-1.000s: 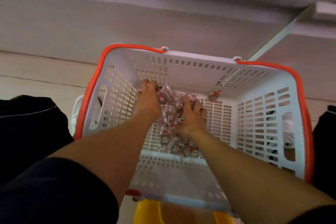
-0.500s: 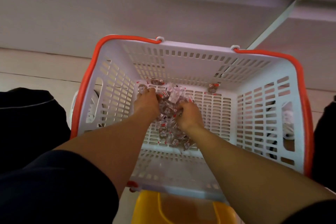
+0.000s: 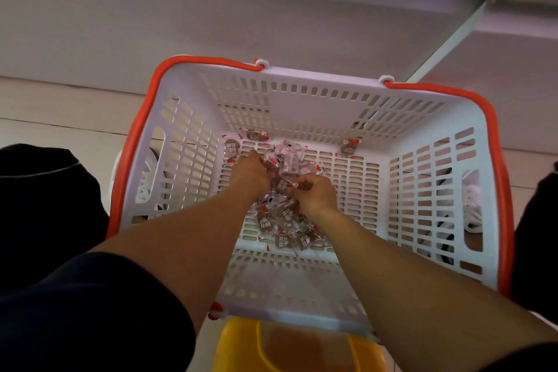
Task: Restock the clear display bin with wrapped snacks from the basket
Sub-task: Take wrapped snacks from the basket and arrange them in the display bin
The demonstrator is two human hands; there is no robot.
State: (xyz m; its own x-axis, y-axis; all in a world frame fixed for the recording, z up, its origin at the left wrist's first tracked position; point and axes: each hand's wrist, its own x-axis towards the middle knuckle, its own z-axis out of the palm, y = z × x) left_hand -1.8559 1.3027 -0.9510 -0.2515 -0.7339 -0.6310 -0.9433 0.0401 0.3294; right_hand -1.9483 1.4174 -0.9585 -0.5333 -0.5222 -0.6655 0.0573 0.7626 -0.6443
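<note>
Basket (image 3: 422, 136): a white slotted plastic shopping basket with orange handles folded down along its rim, seen from above; it sits on a yellow stool (image 3: 241, 347) whose top shows under its near edge.
Wrapped snacks (image 3: 282, 217): small brown pieces in clear wrappers with red and white print, heaped on the basket floor toward its left half.
Stray snacks: one (image 3: 348, 146) lies alone near the far wall, right of the heap; two more (image 3: 232, 148) lie at the far left corner of the floor.
Left hand (image 3: 252, 174): down inside the basket, fingers curled into the far side of the heap, gathering wrappers against the palm.
Right hand (image 3: 314, 193): just beside the left, knuckles up, fingers curled round a bunch of snacks at the middle of the heap.
Forearms: both bare, reaching over the near rim; dark sleeves show at the bottom corners.
Clear display bin: out of view.
Surroundings: pale tiled floor (image 3: 60, 112) on the left, a grey shelf base (image 3: 211, 18) beyond the basket.
</note>
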